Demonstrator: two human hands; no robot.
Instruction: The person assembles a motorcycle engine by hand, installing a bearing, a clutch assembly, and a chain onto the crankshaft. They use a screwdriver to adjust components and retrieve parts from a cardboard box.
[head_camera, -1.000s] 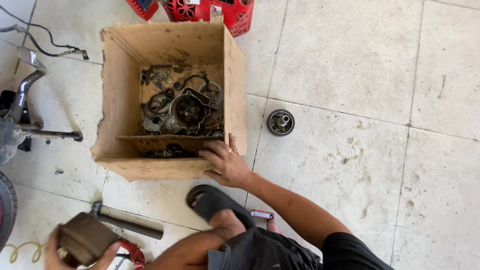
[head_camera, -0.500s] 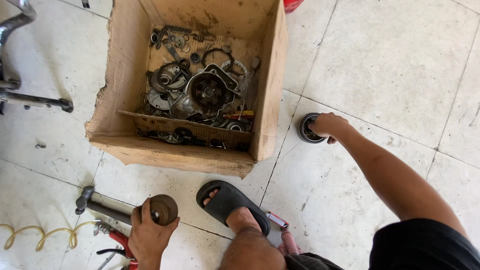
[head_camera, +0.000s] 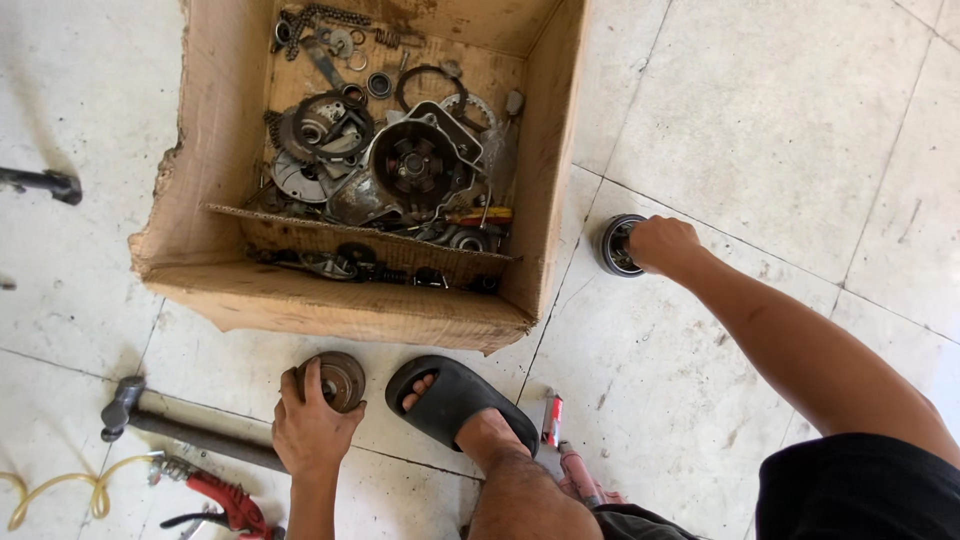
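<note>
- Resting on the tiled floor, just in front of the cardboard box, a rusty round metal part sits under the fingers of the left hand, which is closed over its near edge and gripping it.
- Out to the right, the right hand is curled over a dark metal ring part that lies on the floor just beside the box's right wall; the fingers cover its right side and grasp it.
- Between the two hands, a foot in a black sandal stands on the floor, touching neither part.
- Behind the rusty part, the open cardboard box holds a heap of greasy engine pieces: a round housing, gears, a chain and loose rings.
- A torn cardboard flap crosses the box's lower half, with more small parts below it.
- Left of the left hand, a long dark metal bar lies on the floor.
- Near it are red-handled pliers and a coil of yellow hose.
- A small red and white object lies beside the sandal's right side.
</note>
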